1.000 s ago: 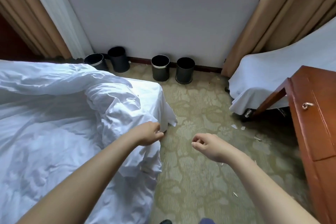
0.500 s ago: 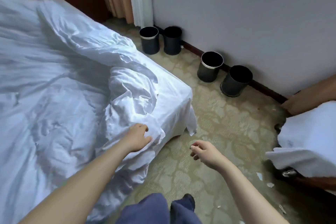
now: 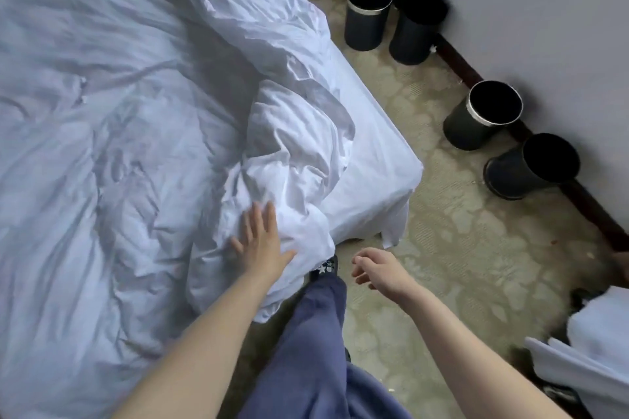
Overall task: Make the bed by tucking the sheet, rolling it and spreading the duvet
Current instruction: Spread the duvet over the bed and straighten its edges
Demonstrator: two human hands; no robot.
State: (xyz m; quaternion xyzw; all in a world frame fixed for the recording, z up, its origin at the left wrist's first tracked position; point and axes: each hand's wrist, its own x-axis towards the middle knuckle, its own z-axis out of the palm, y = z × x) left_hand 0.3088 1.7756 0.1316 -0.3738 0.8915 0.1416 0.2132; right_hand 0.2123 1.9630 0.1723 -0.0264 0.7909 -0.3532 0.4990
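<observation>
Looks barely begun, with the crumpled white fabric duvet (image 3: 289, 153) bunched at the near corner of the bed (image 3: 360, 218) over the smooth white sheet (image 3: 377, 153), pressed by a flat, spread left hand (image 3: 260, 245) beside a loosely curled, empty right hand (image 3: 377, 270), and leaves spreading undone.

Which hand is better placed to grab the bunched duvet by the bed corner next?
Left, probably. The left hand lies flat on the bunched duvet near the corner; the right hand hangs over the carpet, loosely curled, touching nothing.

No legible txt or labels.
</observation>
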